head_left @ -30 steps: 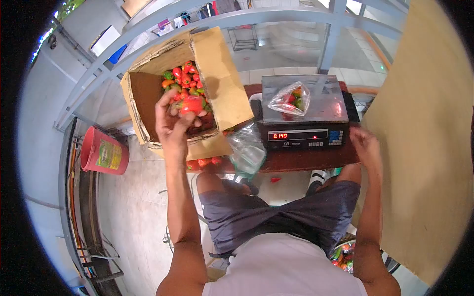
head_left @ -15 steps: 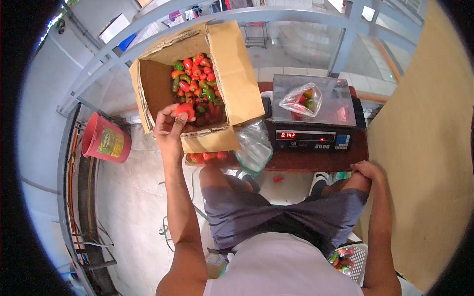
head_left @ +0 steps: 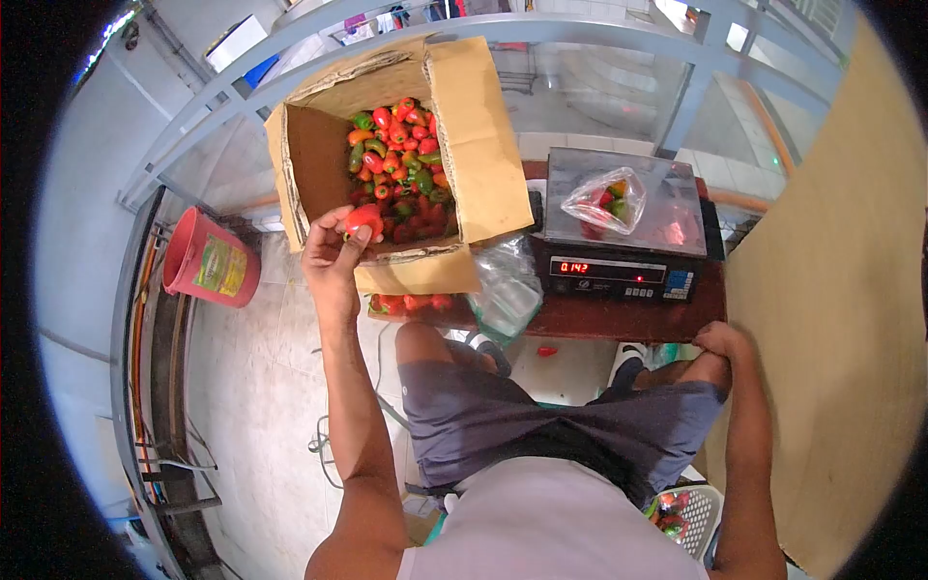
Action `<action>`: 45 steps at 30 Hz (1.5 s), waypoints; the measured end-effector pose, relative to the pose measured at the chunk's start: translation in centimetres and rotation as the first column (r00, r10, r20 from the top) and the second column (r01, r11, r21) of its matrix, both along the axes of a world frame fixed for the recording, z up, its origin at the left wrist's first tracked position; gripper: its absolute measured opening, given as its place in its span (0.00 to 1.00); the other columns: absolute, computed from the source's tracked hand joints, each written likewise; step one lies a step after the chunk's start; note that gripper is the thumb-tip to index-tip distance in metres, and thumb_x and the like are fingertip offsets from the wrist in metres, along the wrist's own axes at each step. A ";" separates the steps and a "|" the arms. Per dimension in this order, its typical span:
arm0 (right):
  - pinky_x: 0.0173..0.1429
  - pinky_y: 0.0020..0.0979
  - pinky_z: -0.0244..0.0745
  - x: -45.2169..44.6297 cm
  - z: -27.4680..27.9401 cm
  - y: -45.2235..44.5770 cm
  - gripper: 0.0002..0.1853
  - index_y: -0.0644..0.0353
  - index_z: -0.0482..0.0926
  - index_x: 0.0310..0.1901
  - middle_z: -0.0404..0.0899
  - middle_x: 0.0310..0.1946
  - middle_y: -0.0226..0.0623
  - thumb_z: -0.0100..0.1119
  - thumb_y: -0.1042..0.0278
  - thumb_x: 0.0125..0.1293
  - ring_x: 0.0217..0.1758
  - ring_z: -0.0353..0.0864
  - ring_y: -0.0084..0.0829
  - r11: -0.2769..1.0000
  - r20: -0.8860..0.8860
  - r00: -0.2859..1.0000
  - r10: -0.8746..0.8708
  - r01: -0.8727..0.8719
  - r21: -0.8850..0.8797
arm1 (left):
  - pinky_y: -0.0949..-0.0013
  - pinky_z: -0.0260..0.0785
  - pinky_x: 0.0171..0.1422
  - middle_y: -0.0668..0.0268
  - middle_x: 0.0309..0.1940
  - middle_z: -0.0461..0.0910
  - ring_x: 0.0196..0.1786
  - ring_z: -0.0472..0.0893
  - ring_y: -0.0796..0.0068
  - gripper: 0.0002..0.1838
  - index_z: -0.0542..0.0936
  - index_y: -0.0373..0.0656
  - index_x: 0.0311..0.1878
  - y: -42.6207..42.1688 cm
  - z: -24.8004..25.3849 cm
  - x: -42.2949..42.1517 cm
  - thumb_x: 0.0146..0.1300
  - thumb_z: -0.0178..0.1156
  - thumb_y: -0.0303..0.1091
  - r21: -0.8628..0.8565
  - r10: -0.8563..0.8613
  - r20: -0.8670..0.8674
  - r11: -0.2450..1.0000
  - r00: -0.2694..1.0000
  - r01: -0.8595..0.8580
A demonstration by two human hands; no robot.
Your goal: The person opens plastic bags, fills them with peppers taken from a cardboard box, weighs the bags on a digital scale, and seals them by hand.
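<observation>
One pink plastic bucket with a yellow and green label stands at the left of your frame. Left of centre, your left hand grasps a shiny red pepper between thumb and fingers, at the lower left corner of an open brown cardboard box. Inside that box lie many small red, green and orange peppers. Just below its lower flap, large red peppers show, partly hidden. Crumpled clear plastic lies beside them near the centre. To its right, on a dark red-brown table, sits a black digital scale bearing a small clear bag of peppers. A white perforated plastic basket is at lower right; above it, your right hand rests by your knee, fingers curled, and I cannot tell whether it grips anything.
</observation>
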State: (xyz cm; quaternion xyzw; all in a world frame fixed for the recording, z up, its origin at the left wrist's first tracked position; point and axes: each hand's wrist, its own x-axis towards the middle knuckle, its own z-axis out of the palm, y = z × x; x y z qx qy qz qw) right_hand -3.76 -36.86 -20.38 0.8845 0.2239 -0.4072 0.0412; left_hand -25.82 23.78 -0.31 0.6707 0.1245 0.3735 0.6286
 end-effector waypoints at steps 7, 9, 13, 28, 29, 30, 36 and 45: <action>0.52 0.42 0.77 -0.7 -0.2 -0.7 0.23 0.62 0.88 0.38 0.87 0.40 0.48 0.61 0.47 0.62 0.43 0.86 0.45 0.956 -0.029 0.979 -0.204 0.206 0.211 | 0.72 0.79 0.40 0.63 0.44 0.85 0.38 0.87 0.71 0.17 0.78 0.41 0.57 0.4 0.4 -0.6 0.66 0.66 0.27 -0.020 0.032 0.005 0.999 0.999 -0.032; 0.52 0.42 0.78 -0.8 0.4 -0.5 0.24 0.62 0.88 0.37 0.87 0.40 0.48 0.61 0.45 0.62 0.43 0.86 0.46 0.954 -0.036 0.997 -0.063 0.071 0.290 | 0.72 0.78 0.40 0.63 0.44 0.85 0.38 0.86 0.71 0.17 0.78 0.42 0.57 0.2 0.4 -0.7 0.66 0.66 0.28 0.001 0.026 -0.001 1.000 1.000 -0.026; 0.57 0.43 0.78 -1.3 0.4 0.3 0.25 0.60 0.89 0.40 0.87 0.43 0.51 0.60 0.43 0.63 0.48 0.86 0.49 0.952 0.099 0.954 -0.282 0.265 0.156 | 0.72 0.77 0.39 0.63 0.45 0.85 0.38 0.86 0.71 0.17 0.78 0.41 0.57 0.2 0.3 -1.0 0.66 0.65 0.27 -0.017 0.033 0.008 0.999 0.999 -0.033; 0.47 0.44 0.78 0.0 -2.4 -2.1 0.23 0.64 0.87 0.34 0.86 0.34 0.51 0.62 0.47 0.60 0.39 0.85 0.47 0.956 0.009 0.987 -0.158 0.151 0.250 | 0.72 0.78 0.39 0.63 0.45 0.85 0.38 0.86 0.72 0.17 0.78 0.40 0.57 -0.1 0.7 -1.3 0.66 0.65 0.25 -0.121 0.047 0.036 0.992 0.998 -0.042; 0.48 0.44 0.78 0.5 -5.0 -3.2 0.22 0.63 0.87 0.34 0.87 0.35 0.51 0.62 0.47 0.60 0.39 0.85 0.48 0.974 0.053 0.997 -0.055 0.042 0.222 | 0.73 0.77 0.38 0.62 0.45 0.85 0.38 0.86 0.73 0.17 0.78 0.40 0.57 -0.2 0.6 -1.2 0.65 0.66 0.25 -0.128 0.039 0.047 0.991 0.998 -0.033; 0.48 0.43 0.78 1.0 -6.4 -3.5 0.22 0.63 0.87 0.35 0.87 0.35 0.51 0.62 0.47 0.60 0.40 0.85 0.48 0.979 0.093 0.994 0.054 -0.071 0.189 | 0.74 0.75 0.38 0.62 0.45 0.85 0.38 0.85 0.74 0.17 0.78 0.40 0.56 -0.2 0.5 -1.2 0.65 0.67 0.24 -0.134 0.035 0.059 0.991 0.998 -0.027; 0.60 0.44 0.77 -1.0 -0.4 0.0 0.23 0.56 0.87 0.47 0.85 0.50 0.47 0.56 0.46 0.66 0.54 0.83 0.51 0.942 0.185 0.925 -0.331 0.313 0.124 | 0.71 0.79 0.40 0.62 0.45 0.85 0.38 0.86 0.70 0.16 0.78 0.40 0.57 0.4 0.8 -1.7 0.67 0.64 0.26 -0.087 0.039 0.048 0.996 0.998 -0.035; 0.60 0.44 0.76 0.6 -4.8 -2.4 0.21 0.61 0.87 0.45 0.84 0.49 0.53 0.61 0.50 0.64 0.52 0.83 0.51 0.990 0.187 0.978 -0.087 0.064 0.126 | 0.70 0.80 0.42 0.62 0.46 0.84 0.42 0.86 0.69 0.18 0.77 0.39 0.58 -0.1 0.9 -1.3 0.66 0.63 0.23 -0.097 0.042 0.092 0.995 0.995 -0.033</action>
